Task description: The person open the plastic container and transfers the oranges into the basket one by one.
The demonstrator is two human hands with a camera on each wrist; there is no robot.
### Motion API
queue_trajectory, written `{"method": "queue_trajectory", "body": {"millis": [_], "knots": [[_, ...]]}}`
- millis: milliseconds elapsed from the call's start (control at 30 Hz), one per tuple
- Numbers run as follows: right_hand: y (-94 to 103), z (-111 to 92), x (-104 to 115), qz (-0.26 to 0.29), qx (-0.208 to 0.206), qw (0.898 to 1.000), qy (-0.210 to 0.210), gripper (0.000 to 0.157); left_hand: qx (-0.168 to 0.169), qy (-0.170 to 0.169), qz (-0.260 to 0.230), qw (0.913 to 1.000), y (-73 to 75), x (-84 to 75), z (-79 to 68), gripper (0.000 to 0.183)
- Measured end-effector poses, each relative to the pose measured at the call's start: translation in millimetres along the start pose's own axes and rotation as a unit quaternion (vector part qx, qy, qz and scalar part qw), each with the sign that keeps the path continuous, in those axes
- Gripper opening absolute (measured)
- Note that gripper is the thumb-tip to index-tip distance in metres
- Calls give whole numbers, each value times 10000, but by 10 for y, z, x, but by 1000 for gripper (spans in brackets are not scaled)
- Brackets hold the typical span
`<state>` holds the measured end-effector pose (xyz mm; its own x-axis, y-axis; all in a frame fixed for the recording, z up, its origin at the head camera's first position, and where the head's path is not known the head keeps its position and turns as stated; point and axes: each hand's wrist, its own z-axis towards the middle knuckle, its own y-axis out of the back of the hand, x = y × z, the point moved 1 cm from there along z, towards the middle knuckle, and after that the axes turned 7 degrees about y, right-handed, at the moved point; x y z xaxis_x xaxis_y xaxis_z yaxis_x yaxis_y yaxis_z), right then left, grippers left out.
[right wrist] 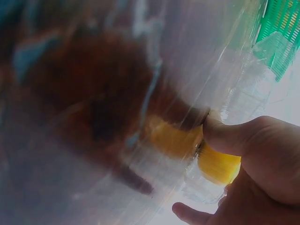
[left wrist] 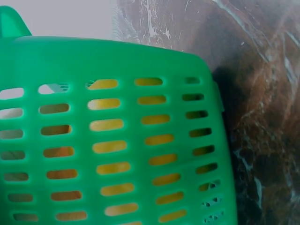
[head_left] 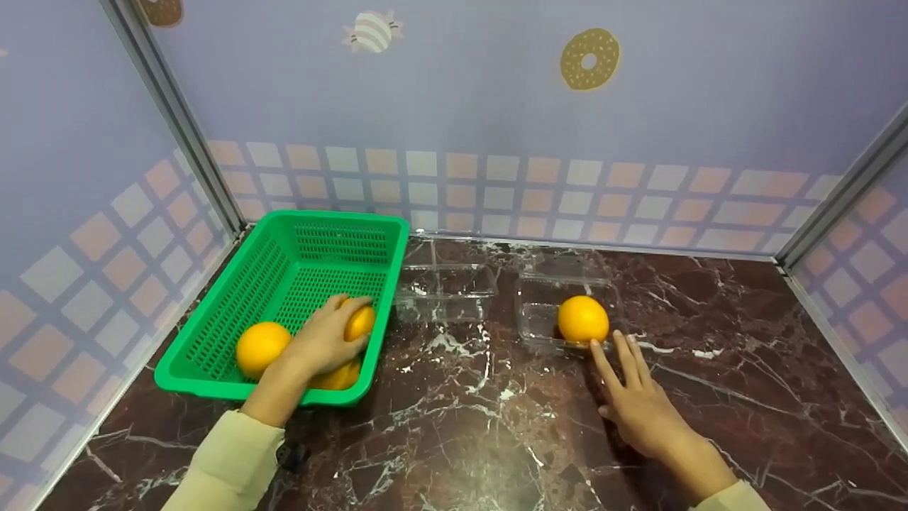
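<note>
My left hand (head_left: 325, 342) reaches into the green basket (head_left: 280, 218) and grips an orange (head_left: 360, 323) near the basket's right wall. Another orange (head_left: 262, 348) lies left of that hand, and part of one more orange (head_left: 339, 376) shows beneath it. In the left wrist view the slotted basket wall (left wrist: 117, 61) hides the hand. My right hand (head_left: 642, 411) has its fingers extended, fingertips right at the near edge of a clear plastic container (head_left: 535, 323). Inside that container sits an orange (head_left: 583, 319). The right wrist view shows the right hand (right wrist: 262, 164) close over the glossy tabletop.
A second clear plastic container (head_left: 447, 284) stands between the basket and the first container. Dark red marbled tabletop (head_left: 454, 433) extends under everything. A patterned back wall (head_left: 482, 106) and side panels enclose the surface.
</note>
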<state>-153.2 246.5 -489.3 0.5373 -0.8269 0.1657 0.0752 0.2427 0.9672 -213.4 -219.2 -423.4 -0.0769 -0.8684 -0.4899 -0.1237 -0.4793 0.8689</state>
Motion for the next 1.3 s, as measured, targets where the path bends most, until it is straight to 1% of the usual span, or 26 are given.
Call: {"method": "queue_trajectory", "body": {"millis": [167,433,567,800,900,1133,1300], "knots": [[-6,-2,1,-69,-12,9999,102,96,-26,-82,27,10000,5,13,-6,58],[-10,-20,15,2,114,9999,-40,95,364,41,59,9993,-27,21,-13,60],[-8,-19,19,47,95,9999,-14,95,432,62,91,9990,-24,25,-4,60],[22,4,20,82,267,9995,-133,95,478,59,73,9988,-1,18,-8,60],[39,19,22,89,296,9994,-153,96,447,45,65,9990,12,14,-5,60],[49,-30,32,79,356,9992,-190,98,514,102,9,9986,-29,16,7,62],[45,5,47,56,437,9986,-284,98,428,146,-46,9990,-12,28,2,62]]}}
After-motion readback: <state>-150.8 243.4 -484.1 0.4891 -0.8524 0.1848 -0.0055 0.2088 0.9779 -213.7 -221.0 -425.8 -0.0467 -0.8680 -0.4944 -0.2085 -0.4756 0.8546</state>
